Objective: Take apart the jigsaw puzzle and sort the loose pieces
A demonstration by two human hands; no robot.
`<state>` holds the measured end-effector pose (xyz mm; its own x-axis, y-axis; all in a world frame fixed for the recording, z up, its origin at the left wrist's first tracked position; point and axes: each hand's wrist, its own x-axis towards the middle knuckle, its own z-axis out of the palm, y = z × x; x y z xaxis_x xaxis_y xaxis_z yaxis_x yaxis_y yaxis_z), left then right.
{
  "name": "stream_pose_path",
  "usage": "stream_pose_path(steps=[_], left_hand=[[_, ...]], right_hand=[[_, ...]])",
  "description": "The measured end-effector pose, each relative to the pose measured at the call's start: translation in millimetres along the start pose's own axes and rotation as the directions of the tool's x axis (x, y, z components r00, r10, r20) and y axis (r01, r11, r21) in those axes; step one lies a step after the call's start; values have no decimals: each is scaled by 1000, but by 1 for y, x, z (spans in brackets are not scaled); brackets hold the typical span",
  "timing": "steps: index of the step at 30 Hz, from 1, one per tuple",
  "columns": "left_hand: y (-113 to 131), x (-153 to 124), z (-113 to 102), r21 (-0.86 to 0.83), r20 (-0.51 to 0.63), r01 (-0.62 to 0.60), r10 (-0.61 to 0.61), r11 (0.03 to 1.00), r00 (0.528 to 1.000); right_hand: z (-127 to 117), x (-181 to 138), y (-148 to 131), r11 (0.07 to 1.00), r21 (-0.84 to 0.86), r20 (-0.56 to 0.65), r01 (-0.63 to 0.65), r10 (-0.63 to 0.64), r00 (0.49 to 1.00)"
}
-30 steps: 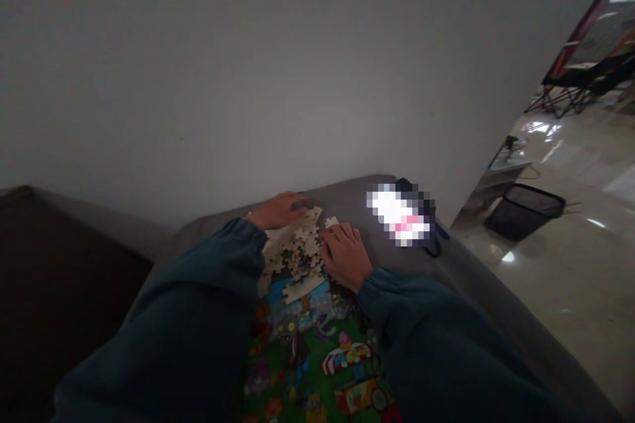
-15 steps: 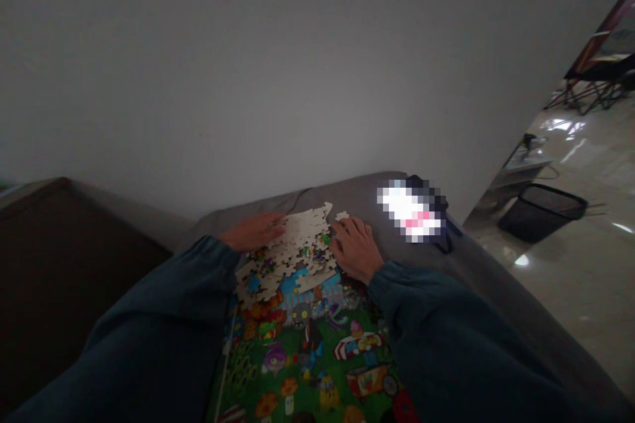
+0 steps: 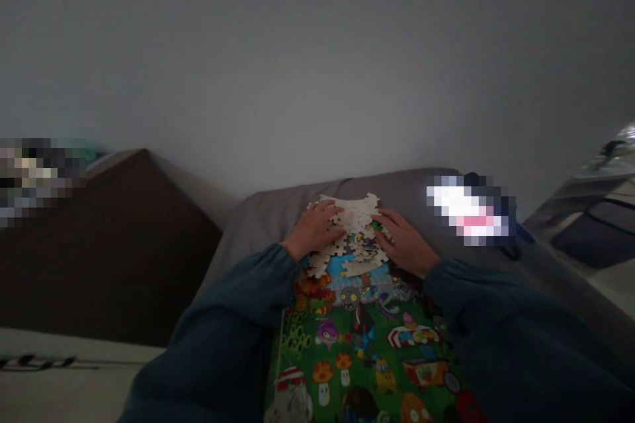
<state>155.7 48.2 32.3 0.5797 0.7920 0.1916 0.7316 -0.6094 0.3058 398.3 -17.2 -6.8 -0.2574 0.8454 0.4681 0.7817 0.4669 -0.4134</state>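
Left hand (image 3: 313, 228) had shifted further over the pale puzzle pieces (image 3: 356, 217) at the far end of the printed picture (image 3: 364, 327); right hand (image 3: 404, 241) bordered them opposite. Both hands' fingers lay loosely spread, unclenched. Light, even pressure seemed best against buckling.

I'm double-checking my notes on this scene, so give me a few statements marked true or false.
1. The left hand lies on pale puzzle pieces. True.
2. Only one hand is at the pieces. False: the right hand is there too.
3. Nothing lies to the right of the right hand. False: a bright pixelated item does.
4. Both sleeves are dark blue-green. True.
5. The printed picture has a mostly purple background. False: it is mostly green.
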Motion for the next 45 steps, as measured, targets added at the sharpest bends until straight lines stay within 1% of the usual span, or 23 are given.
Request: stream_pose_path(steps=[2,4,7,9,11,13,15,17,19,21,23,25,28,30,32,36,39,41,42,45], left_hand=[[-1,7,1,-38,-62,-50,48,998,997],[-2,8,4,-66,-99,-112,105,991,989],[-2,4,6,-87,-116,-189,179,978,977],[-2,0,7,-89,-114,-212,201,973,973],[-2,-4,5,-87,-121,-206,195,975,973],[-3,-6,4,-72,-118,-156,146,985,982],[-4,-8,4,-30,-71,-63,61,998,996],[-6,-8,5,29,-7,13,-13,999,1000],[-7,-8,6,66,24,28,-30,997,999],[-8,-7,7,81,24,5,-6,997,1000],[-8,-7,7,81,22,-22,20,996,1000],[-6,-6,6,71,15,-41,40,997,999],[-4,-5,6,24,-24,-89,90,996,996],[-4,-4,7,-29,-67,-145,143,989,988],[-4,-3,8,-80,-116,-186,176,979,977],[-6,-2,9,-128,-224,-205,173,970,959],[-7,-1,8,-127,-287,-216,172,968,942],[-7,-2,8,-87,-275,-187,156,979,949],[-6,-3,8,-58,-252,-150,131,987,959],[-4,-6,10,9,-130,-6,7,1000,991]], right_hand=[[1,0,2,999,26,-32,35,-34,999],[2,0,2,998,25,-48,52,-51,998],[0,-1,0,996,29,-56,80,-78,995],[-3,-1,-3,993,38,-60,109,-107,993],[-6,0,-6,993,38,-71,116,-113,991],[-9,0,-7,996,16,-72,84,-83,994],[-9,1,-7,999,-50,-56,10,-13,998],[-7,0,-4,984,-143,-39,-108,104,994],[-4,-1,0,963,-199,-13,-185,186,983],[-2,-2,2,969,-186,41,-165,175,984],[-2,-2,3,985,-140,92,-105,119,989],[-3,-1,2,992,-105,115,-75,87,990],[-6,1,0,996,-72,126,-47,56,990],[-7,2,-1,998,-54,139,-16,24,990],[-9,2,-2,999,-39,124,-13,18,992],[-11,2,-3,998,-12,28,-66,66,997],[-10,3,-2,996,-17,12,-88,88,996],[-9,4,-1,994,-49,24,-102,103,994],[-7,4,-1,991,-75,35,-111,114,993],[-3,2,0,977,-162,56,-139,150,987]])
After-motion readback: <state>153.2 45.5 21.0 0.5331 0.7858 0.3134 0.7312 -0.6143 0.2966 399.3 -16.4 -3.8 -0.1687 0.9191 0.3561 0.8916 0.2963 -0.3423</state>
